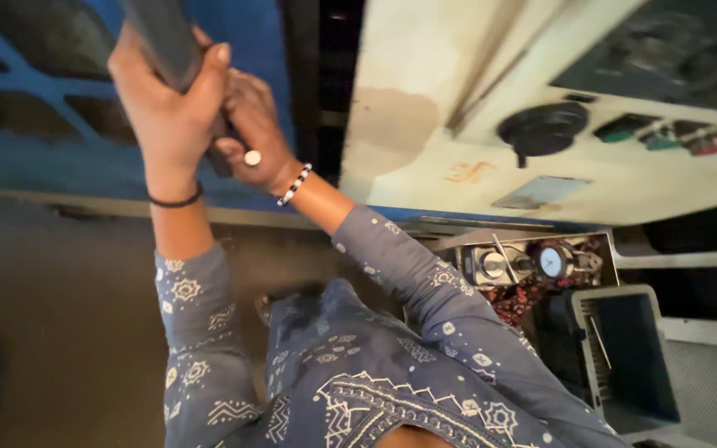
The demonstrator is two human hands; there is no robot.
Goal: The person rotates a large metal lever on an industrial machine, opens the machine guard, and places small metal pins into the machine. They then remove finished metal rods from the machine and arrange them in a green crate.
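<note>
Gripping a dark grey bar [168,41], both hands are raised to the upper left of the head view.

- Left hand [168,108]: fingers and thumb wrapped tight round the bar, thumb up along its right side; thin black band [174,201] on the wrist.
- Right hand [251,133]: closed on the bar's lower end just behind the left hand, touching it; a ring with a round pale stone [252,158] on one finger, a black-and-white beaded bracelet [294,184] at the wrist.
- Bar: smooth, matt, straight-sided, tilted, its top running out of the picture; lower end hidden between the two hands.
- Sleeves [425,290]: blue-grey cloth, white geometric print, covering both forearms and the lower middle of the view.
- Behind the hands: blue-painted metal frame [35,91], ribbed with diagonal bars, dark recesses between them.
- Right of the hands: cream machine housing [425,108], worn and stained paint, flat panels.
- On the housing: black round knob [541,129]; row of small coloured push-buttons [665,137], green and red among them, blurred.
- Below it: shallow tray [603,253] with round dial gauges [551,261] lying on patterned red cloth.
- Lower right: grey open plastic bin [624,357], square, dark inside.
- Floor [51,315]: dark, dull, out of focus.
</note>
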